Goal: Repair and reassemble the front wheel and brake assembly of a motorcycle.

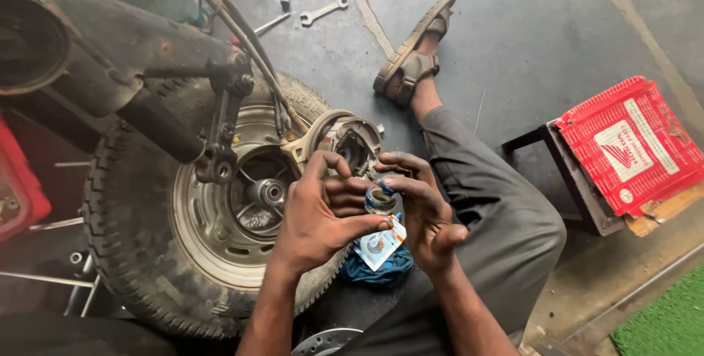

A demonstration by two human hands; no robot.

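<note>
Two hands meet over a small round tin (379,200), blue-rimmed, held just in front of the brake plate (350,143) on the wheel (213,209). Left hand (323,213) cups it from below w/ thumb pressing the side; right hand (425,209) closes fingertips on the top edge, so both are grasping the tin. Looks light, stiff, prob. metal, likely greasy and slippery; best gripped round the rim, not the flat faces. A crumpled packet (380,242) hangs under it, above a blue rag (378,272). Floor (513,33) is dark, stained concrete; spanner (323,10) and pliers lie well apart, red carton (631,147) on a stool at right.
</note>
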